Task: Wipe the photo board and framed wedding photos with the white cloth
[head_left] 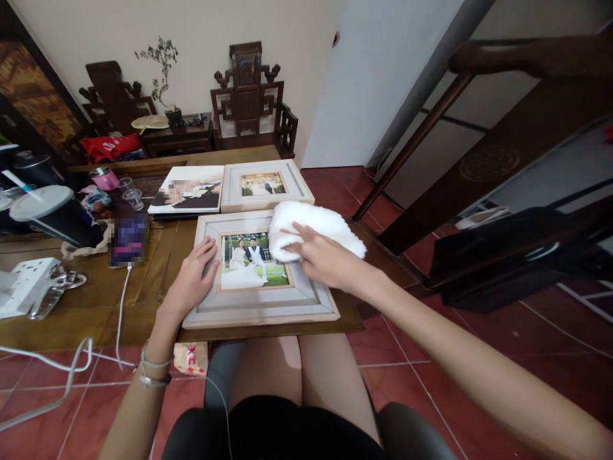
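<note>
We note a low wooden table point(96, 306) in front of a seated person, knees showing below its near edge.

- Large picture frame point(258, 308): lies flat at the table's near edge, toward the near right corner, glass up, with a photo of a couple inside a pale border.
- Left hand point(191, 278): open, palm down, fingers spread on the frame's left border, fingertips at the edge of the photo. We see a thin bracelet point(154, 372) on that wrist.
- Right hand point(320, 259): also open, laid flat on a white cloth point(318, 227), fingers stretched out rather than curled around it. The cloth covers the frame's upper right corner, spills past the frame's right side, and touches the photo's right edge.
- Smaller frame point(265, 185): flat, just behind the large one, toward the far right corner.
- Unframed print point(189, 190): beside the smaller frame, on its left, the two touching or nearly so.
- Phone point(128, 239): left of the large frame, near it but apart, with a white cable point(122, 300) running over the near edge.
- White power strip point(23, 284): at the left edge.
- Pink cup point(103, 177) and clear plastic cups point(133, 198): toward the far left.
- Carved dark chair point(249, 96): against the wall beyond the far edge.
</note>
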Demonstrator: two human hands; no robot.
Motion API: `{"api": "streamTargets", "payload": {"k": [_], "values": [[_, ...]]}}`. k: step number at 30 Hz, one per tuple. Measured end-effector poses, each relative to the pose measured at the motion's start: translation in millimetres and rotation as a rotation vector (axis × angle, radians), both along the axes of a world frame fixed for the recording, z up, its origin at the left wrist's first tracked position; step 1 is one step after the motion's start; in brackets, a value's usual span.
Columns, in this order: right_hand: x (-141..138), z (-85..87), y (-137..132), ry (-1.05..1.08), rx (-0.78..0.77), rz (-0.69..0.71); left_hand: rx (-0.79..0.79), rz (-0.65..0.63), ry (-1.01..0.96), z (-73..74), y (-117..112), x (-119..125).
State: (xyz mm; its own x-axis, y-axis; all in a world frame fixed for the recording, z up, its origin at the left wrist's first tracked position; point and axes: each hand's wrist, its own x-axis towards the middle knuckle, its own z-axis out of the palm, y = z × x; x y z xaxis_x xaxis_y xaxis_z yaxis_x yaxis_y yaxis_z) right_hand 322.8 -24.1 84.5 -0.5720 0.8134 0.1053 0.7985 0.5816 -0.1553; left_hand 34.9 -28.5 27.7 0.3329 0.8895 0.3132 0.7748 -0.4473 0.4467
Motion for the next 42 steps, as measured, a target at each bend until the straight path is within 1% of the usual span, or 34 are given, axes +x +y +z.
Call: {"api": "streamTargets", "payload": {"k": [3, 5, 6, 7, 9, 11, 13, 15, 16, 18, 20, 22, 25, 27, 28, 30, 32, 34, 38, 40, 42], "values": [[-4.1, -15.7, 26.4, -0.068, 0.068, -0.030, 0.000, 0.014, 0.001, -0.7, -0.8, 0.3], [-1.4, -24.6, 28.4, -0.062, 0.090, -0.003, 0.004, 0.021, -0.001, -0.3, -1.3, 0.8], [1.2, -27.3, 23.5, -0.052, 0.087, 0.021, 0.004, 0.023, -0.003, 0.1, -1.5, 1.2], [4.2, -28.3, 14.6, -0.044, 0.074, 0.051, 0.002, 0.027, -0.006, 0.5, -1.6, 1.5], [9.5, -24.7, -12.7, -0.028, 0.020, 0.124, -0.003, 0.034, -0.011, 1.3, -1.8, 2.1], [11.5, -14.5, -45.9, 0.000, -0.051, 0.193, -0.007, 0.034, -0.008, 1.0, -1.8, 2.3], [9.2, -1.5, -74.1, 0.031, -0.117, 0.228, -0.013, 0.032, 0.004, -0.4, -1.6, 2.1], [3.7, 9.9, -87.7, 0.048, -0.149, 0.229, -0.021, 0.031, 0.019, -2.7, -1.3, 1.5], [0.3, 13.9, -87.4, 0.052, -0.144, 0.211, -0.023, 0.030, 0.024, -3.9, -1.1, 1.2], [-6.7, 18.3, -73.2, 0.058, -0.090, 0.126, -0.022, 0.028, 0.033, -5.3, -0.8, 0.6], [-13.7, 18.3, -46.0, 0.043, -0.004, 0.007, -0.020, 0.026, 0.040, -5.2, -0.7, 0.7], [-20.5, 14.2, -14.0, -0.008, 0.069, -0.070, -0.022, 0.030, 0.043, -3.7, -1.0, 1.2], [-28.8, 0.2, 24.5, -0.132, 0.132, -0.043, -0.016, 0.033, 0.040, -1.8, -1.8, 2.0], [-31.5, -12.3, 35.8, -0.197, 0.164, 0.010, 0.002, 0.038, 0.043, -2.0, -2.2, 2.1], [-31.6, -18.1, 36.3, -0.215, 0.174, 0.032, 0.012, 0.043, 0.047, -2.5, -2.4, 2.0], [-29.6, -25.5, 26.8, -0.226, 0.168, 0.076, 0.026, 0.054, 0.056, -3.7, -2.7, 1.8], [-25.6, -24.8, 5.5, -0.219, 0.127, 0.122, 0.023, 0.058, 0.063, -4.4, -3.1, 1.7], [-21.4, -15.6, -23.3, -0.189, 0.064, 0.170, 0.015, 0.055, 0.066, -4.4, -3.5, 1.8], [-18.7, 12.2, -78.1, -0.095, -0.120, 0.262, 0.006, 0.046, 0.066, -4.3, -3.6, 2.0], [-21.3, 18.1, -92.1, -0.056, -0.195, 0.296, 0.006, 0.044, 0.068, -4.9, -3.3, 1.9], [-25.4, 14.0, -92.6, -0.020, -0.196, 0.272, 0.008, 0.047, 0.071, -6.0, -3.0, 1.7]]}}
